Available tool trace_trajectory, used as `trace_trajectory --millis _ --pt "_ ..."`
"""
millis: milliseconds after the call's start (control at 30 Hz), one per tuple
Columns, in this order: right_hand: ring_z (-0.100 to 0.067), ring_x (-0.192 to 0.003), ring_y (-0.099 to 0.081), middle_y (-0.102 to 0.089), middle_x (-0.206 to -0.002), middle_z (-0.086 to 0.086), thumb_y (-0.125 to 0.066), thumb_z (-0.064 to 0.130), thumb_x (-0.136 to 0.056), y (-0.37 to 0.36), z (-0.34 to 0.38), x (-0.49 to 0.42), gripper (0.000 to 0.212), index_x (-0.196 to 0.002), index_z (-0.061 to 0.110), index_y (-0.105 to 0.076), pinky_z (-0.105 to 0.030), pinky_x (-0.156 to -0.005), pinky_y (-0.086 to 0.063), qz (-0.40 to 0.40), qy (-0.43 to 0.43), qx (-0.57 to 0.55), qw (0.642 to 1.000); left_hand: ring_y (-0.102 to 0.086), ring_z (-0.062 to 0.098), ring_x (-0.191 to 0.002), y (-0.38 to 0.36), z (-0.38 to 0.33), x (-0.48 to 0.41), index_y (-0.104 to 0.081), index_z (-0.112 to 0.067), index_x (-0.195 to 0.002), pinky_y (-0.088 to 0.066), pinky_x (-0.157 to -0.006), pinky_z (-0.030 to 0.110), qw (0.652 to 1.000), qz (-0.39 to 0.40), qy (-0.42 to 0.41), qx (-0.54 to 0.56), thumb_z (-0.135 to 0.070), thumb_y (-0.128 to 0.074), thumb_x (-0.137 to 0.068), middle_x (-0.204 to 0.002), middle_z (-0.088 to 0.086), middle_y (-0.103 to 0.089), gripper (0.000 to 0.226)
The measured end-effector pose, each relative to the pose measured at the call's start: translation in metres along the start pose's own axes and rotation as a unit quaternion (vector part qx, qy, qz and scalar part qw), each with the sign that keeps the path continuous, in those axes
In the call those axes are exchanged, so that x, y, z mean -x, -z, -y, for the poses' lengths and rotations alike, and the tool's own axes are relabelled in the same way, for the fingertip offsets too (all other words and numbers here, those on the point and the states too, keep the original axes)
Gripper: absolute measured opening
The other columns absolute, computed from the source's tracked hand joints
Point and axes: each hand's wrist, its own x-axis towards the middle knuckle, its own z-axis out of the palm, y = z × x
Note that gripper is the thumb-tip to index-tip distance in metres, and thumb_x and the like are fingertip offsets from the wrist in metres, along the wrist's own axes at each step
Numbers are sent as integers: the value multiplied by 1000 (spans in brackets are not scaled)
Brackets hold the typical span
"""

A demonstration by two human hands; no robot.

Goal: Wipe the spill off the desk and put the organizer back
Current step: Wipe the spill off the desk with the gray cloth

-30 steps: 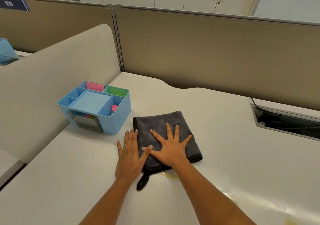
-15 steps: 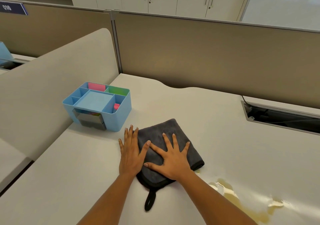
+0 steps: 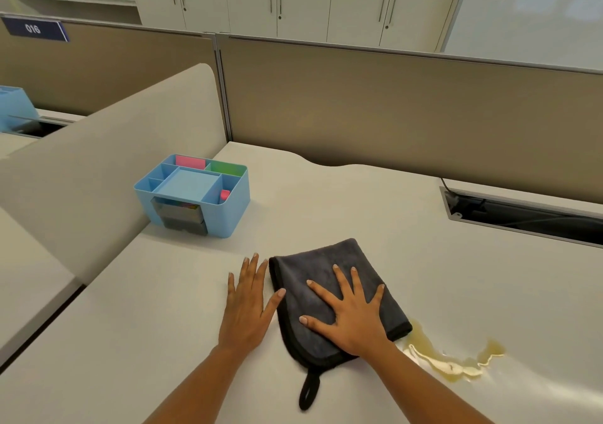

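Observation:
A folded dark grey cloth [image 3: 313, 267] with a black hanging loop lies on the white desk [image 3: 424, 260]. My right hand [image 3: 350, 314] presses flat on it, fingers spread. My left hand [image 3: 248, 303] lies flat on the desk just left of the cloth, its thumb touching the cloth's edge. A yellowish spill [image 3: 453, 363] spreads on the desk right of the cloth, touching its near right corner. The light blue organizer [image 3: 195, 192], with pink and green notes in its compartments, stands at the desk's left, against the side divider.
A beige curved divider [image 3: 81, 175] bounds the desk on the left and a brown partition [image 3: 391, 113] runs along the back. A cable tray opening [image 3: 522, 214] is cut into the desk at the back right. Another blue organizer [image 3: 13, 107] stands on the neighbouring desk.
The cloth and my right hand have slid toward me and right, reaching the spill. My left hand has come off the cloth onto the desk. The view has tilted, showing more of the spill.

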Motion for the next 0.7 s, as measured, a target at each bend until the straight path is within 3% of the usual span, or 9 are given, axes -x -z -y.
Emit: trace_trajectory --millis 200,300,400,533,600,700 --pt "-27 -144 20 15 -158 7 -2 92 -58 1 -12 21 77 -130 67 9 -70 -100 19 5 -22 3 1000 18 10 -141 8 15 23 8 -29 -142 18 -112 34 998 18 11 -66 -81 29 -52 -158 -2 9 106" --pt "-28 -144 20 16 -158 7 0 91 -57 2 -12 23 79 -132 66 8 -71 -100 18 8 -20 5 1000 23 6 -135 12 26 33 5 -26 -145 19 -112 34 996 14 25 -80 -80 28 -54 -158 -2 7 108" --pt "-28 -144 22 17 -158 6 -5 87 -64 4 -9 24 77 -136 61 -1 -71 -100 18 1 -12 9 1000 14 10 -141 15 28 40 -2 -22 -146 16 -113 34 997 8 42 -65 -82 24 -56 -158 0 2 111" --pt "-25 -145 20 12 -158 9 -19 74 -72 7 11 18 76 -141 41 -22 -69 -102 18 -15 18 14 1000 7 15 -146 15 25 40 1 -23 -146 16 -112 35 995 15 52 -80 -82 27 -53 -158 0 4 113" --pt "-22 -145 18 12 -158 11 -21 70 -77 5 18 14 75 -144 40 -12 -69 -104 15 0 20 -10 1000 8 14 -146 14 25 38 4 -23 -146 16 -112 35 995 15 59 -82 -82 28 -52 -158 -1 5 113" --pt "-24 -144 20 19 -157 10 -14 75 -79 1 20 11 72 -138 51 18 -70 -101 18 16 22 -10 1000 9 13 -145 13 26 36 4 -24 -146 16 -112 35 994 15 64 -82 -82 27 -53 -159 -2 5 111"
